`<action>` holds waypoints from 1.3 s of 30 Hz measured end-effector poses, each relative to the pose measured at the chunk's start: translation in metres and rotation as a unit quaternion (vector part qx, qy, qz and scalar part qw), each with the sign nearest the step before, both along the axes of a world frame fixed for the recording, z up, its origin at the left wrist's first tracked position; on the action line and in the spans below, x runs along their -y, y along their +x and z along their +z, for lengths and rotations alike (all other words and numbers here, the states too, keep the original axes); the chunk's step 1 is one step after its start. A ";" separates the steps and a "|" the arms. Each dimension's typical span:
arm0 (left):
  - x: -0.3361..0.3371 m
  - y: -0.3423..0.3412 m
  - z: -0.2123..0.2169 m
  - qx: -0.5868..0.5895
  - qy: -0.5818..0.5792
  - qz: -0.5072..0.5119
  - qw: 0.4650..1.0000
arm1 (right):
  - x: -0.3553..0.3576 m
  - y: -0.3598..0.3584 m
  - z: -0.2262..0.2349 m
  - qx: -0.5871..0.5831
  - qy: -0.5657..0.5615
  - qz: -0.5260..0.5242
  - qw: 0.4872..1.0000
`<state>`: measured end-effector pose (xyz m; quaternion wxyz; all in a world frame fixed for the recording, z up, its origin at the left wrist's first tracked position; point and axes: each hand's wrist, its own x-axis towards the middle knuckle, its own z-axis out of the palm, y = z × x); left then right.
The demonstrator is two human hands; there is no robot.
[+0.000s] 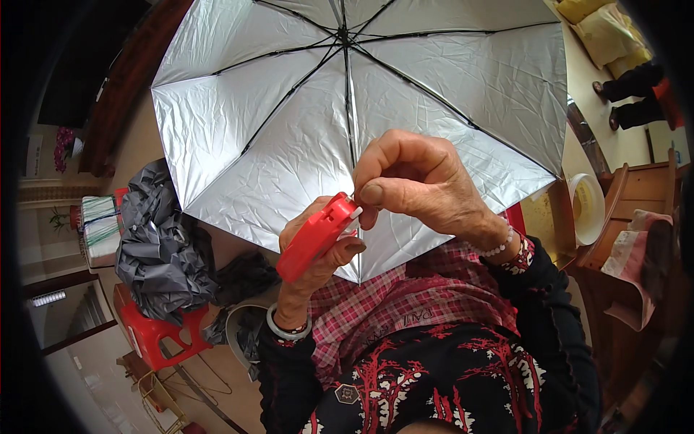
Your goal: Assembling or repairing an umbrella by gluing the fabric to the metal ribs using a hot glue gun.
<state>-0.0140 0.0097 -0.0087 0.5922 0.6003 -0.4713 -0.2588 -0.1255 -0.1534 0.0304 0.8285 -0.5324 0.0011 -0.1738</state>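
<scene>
1 red piece point(311, 244) snug in curled left hand point(312, 278)

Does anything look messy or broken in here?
Mostly the dark cloth: it's bunched in a wrinkly heap over the red stool, not folded. The open umbrella has creases, but I can't see a clear tear.

The single view comes from the left one of two side-by-side fisheye cameras on the person's head, looking steeply down and forward over the torso point(426, 369) at the near edge. The left hand point(318, 273) and right hand point(430, 181) sit close to it at mid-view, the silver umbrella point(426, 94) spreading beyond to the far edge. Toward the dark rim, the red stool point(152, 336) on the left and wooden furniture point(647, 188) on the right probably look more bent than they are.
</scene>
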 end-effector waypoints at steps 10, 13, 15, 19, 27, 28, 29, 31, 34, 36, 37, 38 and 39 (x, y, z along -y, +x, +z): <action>-0.002 0.000 0.000 -0.079 0.041 -0.036 0.995 | -0.005 0.000 -0.003 0.005 -0.014 -0.034 0.999; 0.000 -0.001 0.007 -0.070 0.053 -0.061 0.994 | 0.000 -0.002 -0.004 0.005 -0.100 -0.041 0.994; 0.001 -0.004 0.012 -0.103 0.061 -0.063 0.991 | 0.001 -0.003 -0.003 0.005 -0.125 -0.039 0.991; 0.002 -0.007 0.017 -0.156 0.075 -0.062 0.983 | 0.003 -0.002 -0.002 0.008 -0.158 -0.025 0.987; 0.004 -0.005 0.008 0.098 0.026 0.082 0.991 | -0.005 0.004 -0.002 -0.069 0.002 -0.041 0.997; 0.006 -0.004 0.009 0.149 0.028 0.101 0.983 | -0.006 0.004 -0.005 -0.071 -0.017 -0.044 0.996; 0.007 -0.003 0.010 0.200 0.030 0.119 0.972 | -0.006 0.004 -0.006 -0.072 -0.037 -0.047 0.996; 0.011 -0.002 0.008 0.231 0.010 0.123 0.965 | -0.009 0.006 -0.007 -0.076 -0.036 -0.055 0.995; 0.013 -0.002 0.003 0.291 -0.031 0.130 0.947 | -0.011 0.008 -0.009 -0.084 -0.034 -0.072 0.993; 0.013 -0.002 0.000 0.297 -0.033 0.137 0.944 | -0.009 0.007 -0.009 -0.087 -0.034 -0.071 0.993; 0.012 -0.002 -0.001 0.300 -0.034 0.140 0.943 | -0.008 0.007 -0.009 -0.088 -0.034 -0.071 0.993; 0.012 -0.001 -0.001 0.300 -0.033 0.142 0.943 | -0.008 0.007 -0.009 -0.088 -0.034 -0.069 0.993; 0.013 0.000 -0.001 0.327 -0.040 0.148 0.932 | -0.007 0.007 -0.008 -0.092 -0.030 -0.071 0.993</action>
